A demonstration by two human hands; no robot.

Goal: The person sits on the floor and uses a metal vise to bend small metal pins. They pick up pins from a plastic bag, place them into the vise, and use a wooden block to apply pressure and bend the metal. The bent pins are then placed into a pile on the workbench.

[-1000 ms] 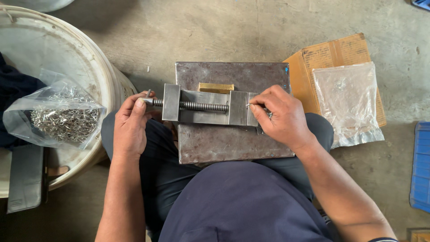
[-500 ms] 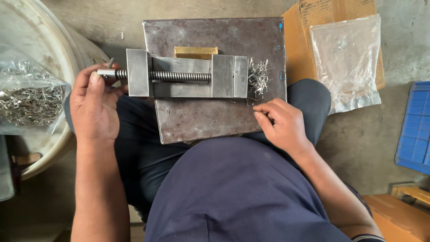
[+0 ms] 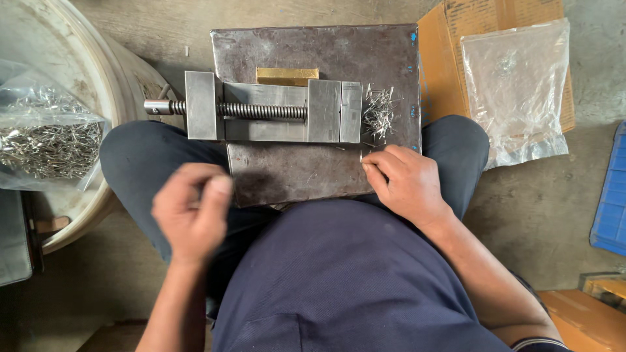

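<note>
- The right hand (image 3: 407, 186) pinches one small metal pin (image 3: 362, 156) between closed fingertips at the steel plate's (image 3: 313, 176) front edge, having come down from the loose pins (image 3: 379, 112) beside the vise (image 3: 274, 107).
- The left hand (image 3: 192, 212), off the vise handle (image 3: 158, 106) now, hovers blurred, fingers curled; whether it holds anything cannot be told.
- Left of the vise, a clear bag of pins (image 3: 45, 140) in a white tub (image 3: 78, 85); right, a nearly empty clear bag (image 3: 515, 85) on brown cardboard (image 3: 443, 72).
</note>
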